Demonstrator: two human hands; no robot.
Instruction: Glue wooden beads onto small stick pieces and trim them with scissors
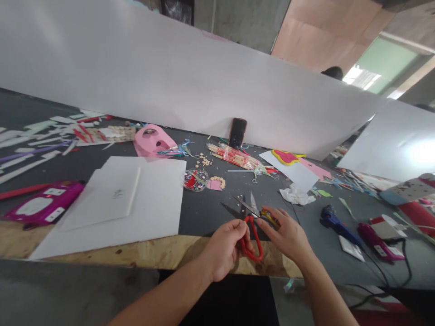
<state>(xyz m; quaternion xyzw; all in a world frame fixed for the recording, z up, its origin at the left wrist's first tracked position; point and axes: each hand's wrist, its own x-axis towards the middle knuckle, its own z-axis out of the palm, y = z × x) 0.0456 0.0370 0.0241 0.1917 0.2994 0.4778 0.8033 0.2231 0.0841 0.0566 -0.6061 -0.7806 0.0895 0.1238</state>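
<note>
My left hand (pixel 229 246) is closed round one handle of red-handled scissors (pixel 253 256), held just above the table's front edge. My right hand (pixel 288 235) is beside it, thumb and fingers closed close to where the blades meet. A yellow scissor handle (pixel 273 220) shows between that thumb and forefinger; whether it is gripped or lies behind is unclear. Several blades overlap ahead of both hands. Beyond them lie a small pink piece (pixel 215 184) edged with pale beads and a round clear case (pixel 196 180) of mixed coloured beads.
White boards (pixel 159 199) and a magenta device (pixel 45 203) lie to the left. Packed sticks (pixel 236 156), a propped phone (pixel 237 132) and crumpled tissue (pixel 296 195) are further back. At right are a blue glue gun (pixel 340 226) and cables. A white partition (pixel 190 81) stands behind.
</note>
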